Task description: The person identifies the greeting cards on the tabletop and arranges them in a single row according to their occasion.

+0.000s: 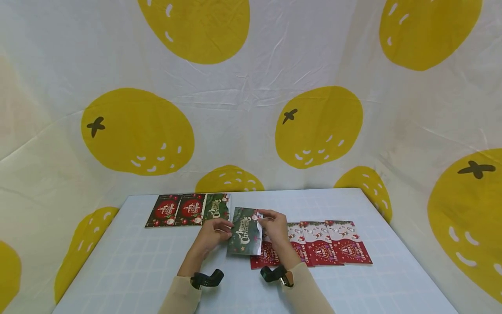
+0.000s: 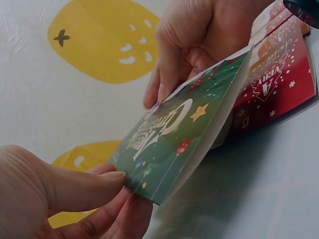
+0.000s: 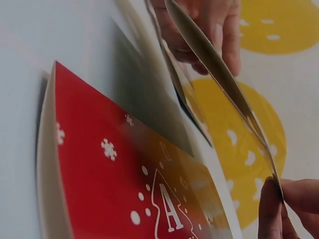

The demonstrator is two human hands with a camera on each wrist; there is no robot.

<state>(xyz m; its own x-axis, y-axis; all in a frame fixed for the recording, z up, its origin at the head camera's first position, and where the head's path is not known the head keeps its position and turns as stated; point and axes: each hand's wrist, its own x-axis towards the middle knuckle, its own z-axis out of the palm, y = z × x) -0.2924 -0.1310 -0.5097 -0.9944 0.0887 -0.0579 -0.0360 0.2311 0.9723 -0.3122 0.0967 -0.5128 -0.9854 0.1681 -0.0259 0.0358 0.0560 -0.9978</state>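
Between both hands, a green Christmas card (image 1: 244,237) with white lettering is held up over the table, its printed face toward me. My left hand (image 1: 212,236) pinches its left edge, thumb on the printed face in the left wrist view. On the opposite side, my right hand (image 1: 276,227) pinches the card near its upper right corner. Edge-on in the right wrist view, the card (image 3: 234,99) appears as a folded sheet. Just below the right hand lie several red-and-white Christmas cards (image 1: 350,254), overlapping in a row and partly hidden by that hand.
At the back left of the pale table (image 1: 129,261), two dark red cards (image 1: 162,211) and another green card (image 1: 216,206) lie side by side. A white cloth (image 1: 235,131) printed with yellow fruit hangs behind the table and at its sides.
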